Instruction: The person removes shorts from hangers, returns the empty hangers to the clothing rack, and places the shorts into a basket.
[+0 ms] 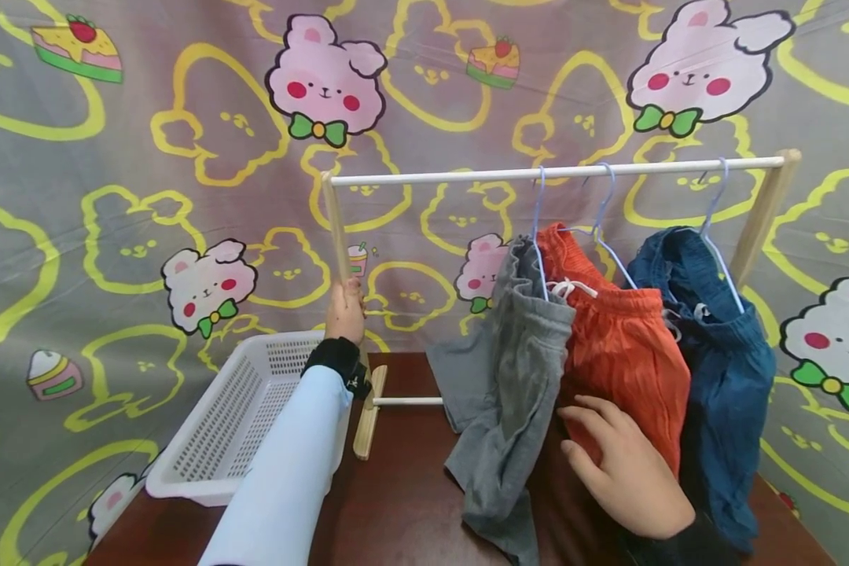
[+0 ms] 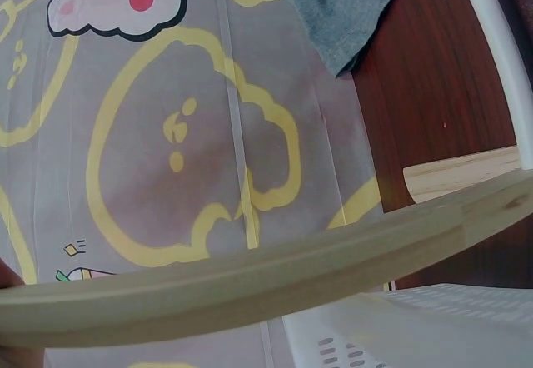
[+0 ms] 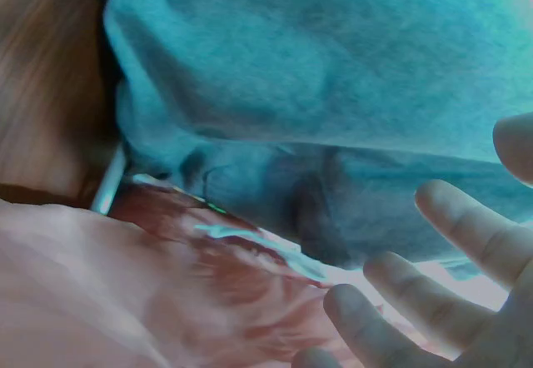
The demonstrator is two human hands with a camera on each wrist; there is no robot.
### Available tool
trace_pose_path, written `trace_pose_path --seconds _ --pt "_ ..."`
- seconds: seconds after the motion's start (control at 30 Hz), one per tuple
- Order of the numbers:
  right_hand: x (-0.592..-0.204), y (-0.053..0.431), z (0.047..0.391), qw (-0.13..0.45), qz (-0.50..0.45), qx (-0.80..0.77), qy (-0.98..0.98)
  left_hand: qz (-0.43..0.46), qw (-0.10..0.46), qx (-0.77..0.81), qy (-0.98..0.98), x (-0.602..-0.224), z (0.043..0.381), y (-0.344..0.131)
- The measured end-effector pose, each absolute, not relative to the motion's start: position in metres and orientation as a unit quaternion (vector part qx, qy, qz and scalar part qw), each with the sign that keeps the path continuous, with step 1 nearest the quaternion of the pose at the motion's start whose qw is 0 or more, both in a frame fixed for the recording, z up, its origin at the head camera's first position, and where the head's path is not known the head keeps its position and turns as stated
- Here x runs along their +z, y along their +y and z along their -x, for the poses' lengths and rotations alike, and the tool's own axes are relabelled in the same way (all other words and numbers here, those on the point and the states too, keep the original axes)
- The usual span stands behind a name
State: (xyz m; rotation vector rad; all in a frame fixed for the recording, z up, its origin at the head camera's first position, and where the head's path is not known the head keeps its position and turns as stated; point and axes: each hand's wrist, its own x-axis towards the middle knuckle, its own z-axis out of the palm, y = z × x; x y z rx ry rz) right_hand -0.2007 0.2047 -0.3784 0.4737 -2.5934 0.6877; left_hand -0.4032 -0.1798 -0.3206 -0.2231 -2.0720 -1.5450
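My left hand (image 1: 345, 312) grips the left wooden post of a clothes rack (image 1: 552, 173) with a white top bar. In the left wrist view the post (image 2: 250, 289) crosses the frame, and only a bit of that hand shows at its left edge. Three pairs of trousers hang on lilac hangers: grey trousers (image 1: 516, 393), orange trousers (image 1: 633, 354) and blue trousers (image 1: 729, 393). My right hand (image 1: 626, 468), fingers spread, is in front of the orange pair, near the grey one. In the right wrist view its fingers (image 3: 416, 301) hold nothing; contact with the cloth is unclear.
A white perforated basket (image 1: 205, 424) sits on the dark red-brown table (image 1: 389, 511), left of the rack and partly behind my left arm. A wooden foot (image 1: 370, 413) and a lower white bar (image 1: 406, 402) belong to the rack. A cartoon-printed curtain (image 1: 424, 102) hangs behind.
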Motion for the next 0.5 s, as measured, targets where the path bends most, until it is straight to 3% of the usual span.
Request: trace_pose_path --seconds 0.5 --pt "-0.325 0.202 0.188 0.282 -0.188 0.267 -0.902 0.086 0.272 -0.575 -0.767 -0.319 0.403 -0.18"
